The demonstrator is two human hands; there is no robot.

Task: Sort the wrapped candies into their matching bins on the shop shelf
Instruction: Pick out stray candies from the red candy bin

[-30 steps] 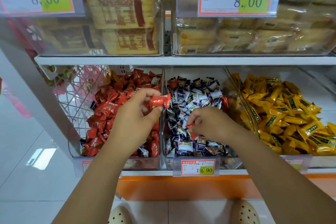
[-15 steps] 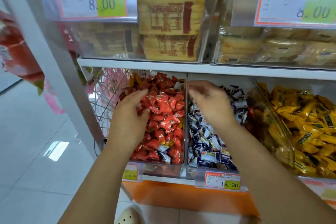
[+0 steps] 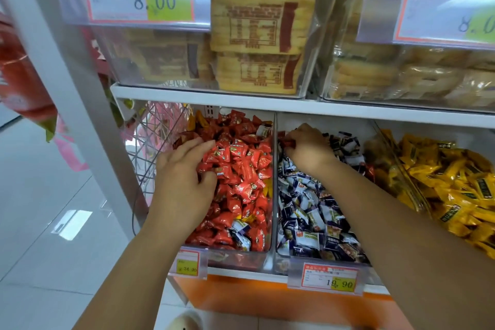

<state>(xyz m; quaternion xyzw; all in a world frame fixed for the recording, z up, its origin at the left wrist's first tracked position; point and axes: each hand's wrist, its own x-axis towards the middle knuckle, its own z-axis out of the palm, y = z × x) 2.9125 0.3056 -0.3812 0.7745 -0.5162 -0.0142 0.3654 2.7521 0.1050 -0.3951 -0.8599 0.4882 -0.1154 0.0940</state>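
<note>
Lower shelf, candy sorting, hazards noted.

Right hand: deep at the back of the blue-and-white bin; fingers curled, pinching a red candy by its wrapper; a thin hold, so it may slip and sink into the heap, or fall short of the divider on the way across.

Left hand: fingers stretched flat on the heap in the red bin, gripping nothing visible; pressure here may bury the stray blue-and-white candies near the front, or push red ones over the low front wall.

Right forearm: lies across the blue-and-white heap; a hasty pull-out could drag pieces toward the yellow bin.
</note>
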